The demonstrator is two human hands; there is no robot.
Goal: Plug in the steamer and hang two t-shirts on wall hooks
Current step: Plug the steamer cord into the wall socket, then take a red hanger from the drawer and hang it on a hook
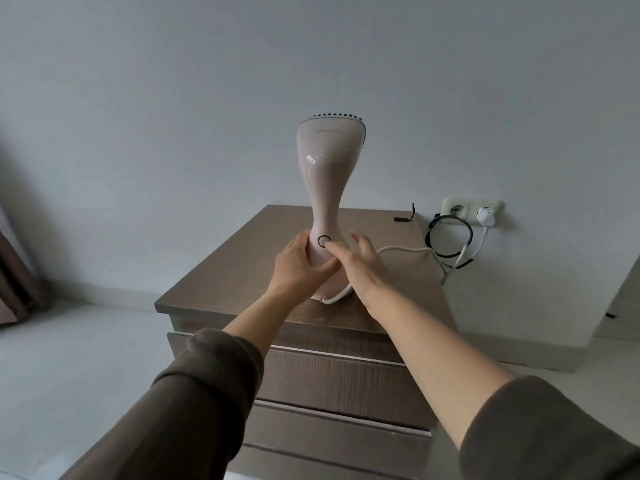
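Your left hand (300,268) grips the upright garment steamer (327,188) at its base; your right hand (360,263), fingers spread, thumb at its power button (324,241). It stands on a wooden drawer chest (242,271) against the wall.

Both arms are stretched forward toward twelve o'clock, sleeves pushed up. The left hand (300,265) is curled in a grip; the right hand (363,263) is held beside it, fingers loosely spread.
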